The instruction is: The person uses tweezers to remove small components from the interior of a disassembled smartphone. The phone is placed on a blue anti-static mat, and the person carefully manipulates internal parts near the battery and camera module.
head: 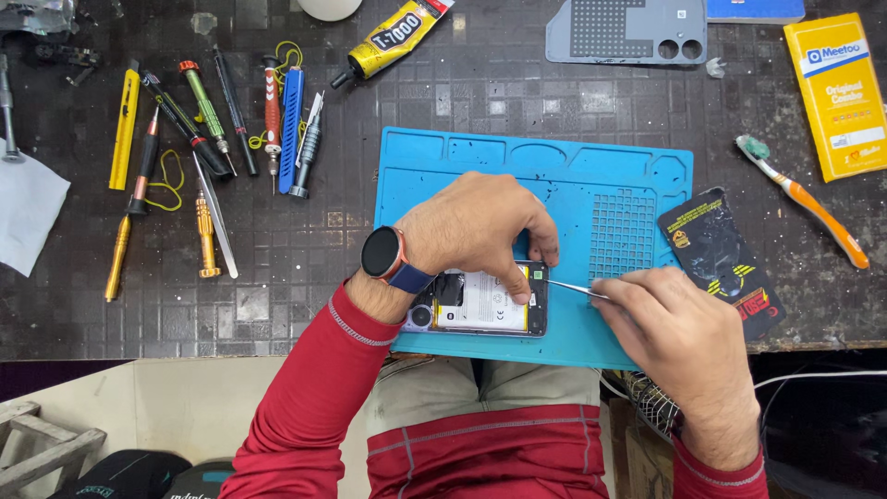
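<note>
An opened phone (480, 303) with its back off lies on a blue repair mat (591, 185), its white battery showing. My left hand (480, 226), a dark watch on the wrist, presses down on the phone with the fingers over its right end. My right hand (670, 328) pinches thin metal tweezers (575, 288), whose tip reaches the phone's right edge.
Screwdrivers, tweezers and pry tools (208, 139) lie in a row at left on the dark tiled table. A glue tube (393, 37), a grey phone back cover (628, 30), a yellow box (839, 92), a toothbrush (802, 199) and a black pouch (721, 259) surround the mat.
</note>
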